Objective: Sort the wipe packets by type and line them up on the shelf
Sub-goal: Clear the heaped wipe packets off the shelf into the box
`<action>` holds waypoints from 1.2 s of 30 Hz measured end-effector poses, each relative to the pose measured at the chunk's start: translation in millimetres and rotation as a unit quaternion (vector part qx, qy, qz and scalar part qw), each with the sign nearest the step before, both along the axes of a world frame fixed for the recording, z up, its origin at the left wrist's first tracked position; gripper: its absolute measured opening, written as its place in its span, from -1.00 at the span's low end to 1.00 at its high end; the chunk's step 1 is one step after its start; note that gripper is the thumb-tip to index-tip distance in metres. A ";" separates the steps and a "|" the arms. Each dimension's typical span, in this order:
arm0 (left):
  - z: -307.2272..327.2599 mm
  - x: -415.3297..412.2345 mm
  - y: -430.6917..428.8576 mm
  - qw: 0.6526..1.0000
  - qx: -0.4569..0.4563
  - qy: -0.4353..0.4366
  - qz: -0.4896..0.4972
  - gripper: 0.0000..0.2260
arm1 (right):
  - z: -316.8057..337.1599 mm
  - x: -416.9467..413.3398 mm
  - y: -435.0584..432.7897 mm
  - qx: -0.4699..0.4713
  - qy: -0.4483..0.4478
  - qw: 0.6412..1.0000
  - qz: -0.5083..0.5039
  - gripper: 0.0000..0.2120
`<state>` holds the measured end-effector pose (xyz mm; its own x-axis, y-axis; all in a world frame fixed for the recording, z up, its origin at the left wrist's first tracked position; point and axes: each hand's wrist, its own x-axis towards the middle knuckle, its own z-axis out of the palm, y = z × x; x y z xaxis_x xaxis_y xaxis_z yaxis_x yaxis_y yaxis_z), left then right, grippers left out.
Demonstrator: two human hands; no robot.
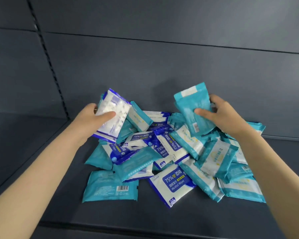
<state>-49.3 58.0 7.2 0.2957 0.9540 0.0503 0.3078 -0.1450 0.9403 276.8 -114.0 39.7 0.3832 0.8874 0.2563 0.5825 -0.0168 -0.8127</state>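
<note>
Our forearms (33, 178) enter from the bottom corners, elbows cut off. We grip a blue-and-white packet (111, 116) in our left hand (95, 116) and a teal packet (192, 109) in our right hand (221, 116), both raised above the mixed pile (173, 183) on the dark shelf (59, 214). Fingers behind each packet are hidden; buried packets show only edges.

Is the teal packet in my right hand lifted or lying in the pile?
Lifted: the right hand grips the teal packet, tilted on end, above the pile.
</note>
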 end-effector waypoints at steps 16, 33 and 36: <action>5.5 43.7 -110.2 0.951 -0.179 -0.194 -0.164 -0.79 | -30.2 -96.3 -130.6 0.167 0.488 0.845 -0.141 -0.76; -62.9 168.6 -425.5 0.899 -0.164 -0.057 -0.401 -0.77 | -105.8 -109.0 -549.2 0.205 0.481 0.729 -0.442 -0.56; -95.4 186.7 -476.7 0.889 -0.176 -0.031 -0.422 -0.84 | -131.2 -117.3 -617.7 0.203 0.488 0.689 -0.496 -0.74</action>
<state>137.4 -418.6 -88.2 0.9201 0.3542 -0.1674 0.1762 0.0076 0.9843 159.5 -731.7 -91.5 0.9149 -0.0033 -0.4036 -0.3799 0.3306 -0.8640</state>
